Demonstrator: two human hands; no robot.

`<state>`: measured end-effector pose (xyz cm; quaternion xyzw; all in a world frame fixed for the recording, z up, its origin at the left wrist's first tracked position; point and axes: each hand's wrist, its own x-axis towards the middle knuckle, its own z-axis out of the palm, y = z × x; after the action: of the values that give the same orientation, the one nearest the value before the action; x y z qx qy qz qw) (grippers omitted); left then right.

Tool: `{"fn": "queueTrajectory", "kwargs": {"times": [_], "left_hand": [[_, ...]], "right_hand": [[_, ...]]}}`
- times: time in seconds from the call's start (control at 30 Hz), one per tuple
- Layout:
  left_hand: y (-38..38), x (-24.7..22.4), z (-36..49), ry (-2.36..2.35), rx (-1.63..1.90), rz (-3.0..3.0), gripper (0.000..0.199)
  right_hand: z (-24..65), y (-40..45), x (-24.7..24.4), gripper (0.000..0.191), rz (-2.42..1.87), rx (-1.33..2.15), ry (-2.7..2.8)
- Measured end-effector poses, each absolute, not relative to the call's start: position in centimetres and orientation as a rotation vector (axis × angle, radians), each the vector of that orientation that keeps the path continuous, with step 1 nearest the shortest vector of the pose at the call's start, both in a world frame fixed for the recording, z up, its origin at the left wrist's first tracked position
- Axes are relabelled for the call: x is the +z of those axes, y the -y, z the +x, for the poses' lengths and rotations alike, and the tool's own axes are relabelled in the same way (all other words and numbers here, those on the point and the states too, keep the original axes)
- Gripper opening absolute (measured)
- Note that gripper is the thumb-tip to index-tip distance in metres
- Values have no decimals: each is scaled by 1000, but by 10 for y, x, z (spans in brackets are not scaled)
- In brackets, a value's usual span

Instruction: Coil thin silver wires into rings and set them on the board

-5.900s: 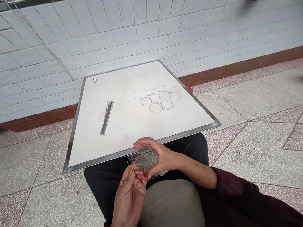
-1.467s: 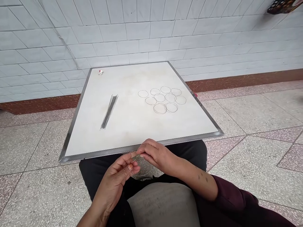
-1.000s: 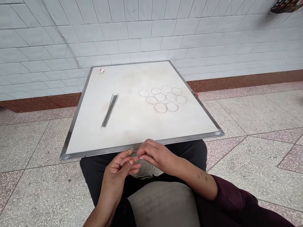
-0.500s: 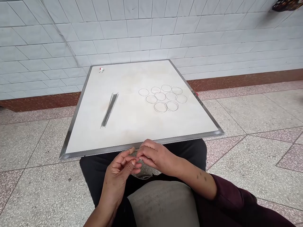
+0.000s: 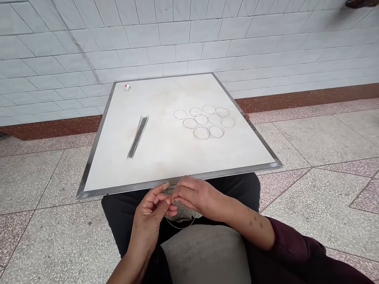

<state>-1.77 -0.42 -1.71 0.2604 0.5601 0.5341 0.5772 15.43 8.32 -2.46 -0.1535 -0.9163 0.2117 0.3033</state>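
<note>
Both hands meet just below the near edge of the white table (image 5: pixel 166 157), over my lap. My left hand (image 5: pixel 154 207) pinches a thin wire (image 5: pixel 181 228) between thumb and fingertips. Against those fingertips, my right hand (image 5: pixel 197 196) has its fingers closed on the same wire. The wire curves in a loop below the hands; its ends are hidden by the fingers. On the table's left part lies a bundle of straight dark wires (image 5: pixel 137 138). Several thin wire rings (image 5: pixel 201 133) lie on the right part, some overlapping.
A small white and red object (image 5: pixel 127 87) sits at the table's far left corner. The table has a metal rim. Behind it stands a white tiled wall (image 5: pixel 174 31). Speckled floor tiles (image 5: pixel 296 205) show on both sides.
The wire loop below the hands hangs slightly lower and shows more of its curve. Both hands stay together, with the fingers shifted only a little. The view has moved slightly.
</note>
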Motion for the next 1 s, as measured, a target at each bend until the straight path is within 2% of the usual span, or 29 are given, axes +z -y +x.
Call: {"fn": "queueTrajectory", "kwargs": {"times": [0.37,0.67,1.0], "left_hand": [[6,-19,-24,-1086,1220,365,35],[6,-14,-24,-1130,1149,438,41],[6,-8,-23,-1065,1086,431,36]], "right_hand": [[154,-84,-25,13,-436,578,2345],[156,-88,-26,10,-363,408,2369],[159,-87,-25,12,-333,445,2369]]}}
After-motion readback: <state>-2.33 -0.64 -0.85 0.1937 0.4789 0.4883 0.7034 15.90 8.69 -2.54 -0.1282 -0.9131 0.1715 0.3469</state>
